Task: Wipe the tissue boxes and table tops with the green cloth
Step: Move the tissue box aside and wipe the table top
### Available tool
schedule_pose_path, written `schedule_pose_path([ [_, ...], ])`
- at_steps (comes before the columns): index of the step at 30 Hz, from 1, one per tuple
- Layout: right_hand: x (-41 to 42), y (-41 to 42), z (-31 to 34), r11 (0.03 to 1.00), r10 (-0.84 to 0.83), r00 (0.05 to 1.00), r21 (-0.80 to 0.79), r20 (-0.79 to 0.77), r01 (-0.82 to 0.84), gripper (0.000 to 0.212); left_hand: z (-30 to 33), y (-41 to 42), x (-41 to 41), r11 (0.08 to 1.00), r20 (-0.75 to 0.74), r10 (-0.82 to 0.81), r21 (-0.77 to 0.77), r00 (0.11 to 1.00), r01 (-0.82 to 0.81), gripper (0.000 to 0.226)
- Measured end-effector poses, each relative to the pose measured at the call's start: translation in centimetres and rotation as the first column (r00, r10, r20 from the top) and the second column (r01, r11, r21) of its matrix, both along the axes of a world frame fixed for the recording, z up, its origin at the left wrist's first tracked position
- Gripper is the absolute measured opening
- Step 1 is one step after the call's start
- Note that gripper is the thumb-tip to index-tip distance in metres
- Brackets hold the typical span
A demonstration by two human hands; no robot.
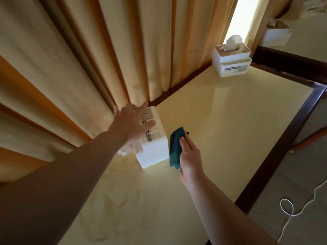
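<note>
Left hand (131, 123) rests with straight, spread fingers on the tipped tissue box (153, 138), partly hiding its label. Right hand (190, 155) grips the green cloth (175, 147) against the box side, on the surface (221, 121). Second tissue box (231, 59) stands far off.

Tan and orange curtains (88, 59) hang from nine to twelve o'clock, daylight glows through a window gap (236, 16) at one, and grey floor (290, 183) with a white cord (290, 209) lies at four.
</note>
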State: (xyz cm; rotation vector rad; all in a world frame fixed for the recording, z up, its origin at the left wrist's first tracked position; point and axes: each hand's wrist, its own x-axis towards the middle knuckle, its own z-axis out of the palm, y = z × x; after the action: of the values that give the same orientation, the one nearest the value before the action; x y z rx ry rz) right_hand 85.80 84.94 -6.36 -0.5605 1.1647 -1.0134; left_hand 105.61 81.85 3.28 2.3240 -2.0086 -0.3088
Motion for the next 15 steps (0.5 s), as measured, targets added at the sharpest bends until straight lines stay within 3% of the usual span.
schedule_pose_path([
  [4, -0.4, 0.8, -0.5, 0.997, -0.081, 0.993, 0.001, -0.090, 0.081, 0.035, 0.6, 0.2, 0.2, 0.987, -0.074, 0.155, 0.058, 0.985, -0.151, 0.085],
  [8, 2.8, 2.4, -1.8, 0.989, -0.143, 0.979, -0.060, -0.145, 0.136, 0.041, -0.1, 0.4, -0.5, 0.979, -0.135, 0.203, 0.029, 0.970, -0.201, 0.090],
  [15, 7.5, 3.4, -0.7, 0.942, -0.332, 0.943, -0.062, -0.016, 0.330, 0.046, -0.6, -0.1, -0.4, 0.970, -0.117, 0.239, 0.081, 0.964, -0.231, 0.102],
])
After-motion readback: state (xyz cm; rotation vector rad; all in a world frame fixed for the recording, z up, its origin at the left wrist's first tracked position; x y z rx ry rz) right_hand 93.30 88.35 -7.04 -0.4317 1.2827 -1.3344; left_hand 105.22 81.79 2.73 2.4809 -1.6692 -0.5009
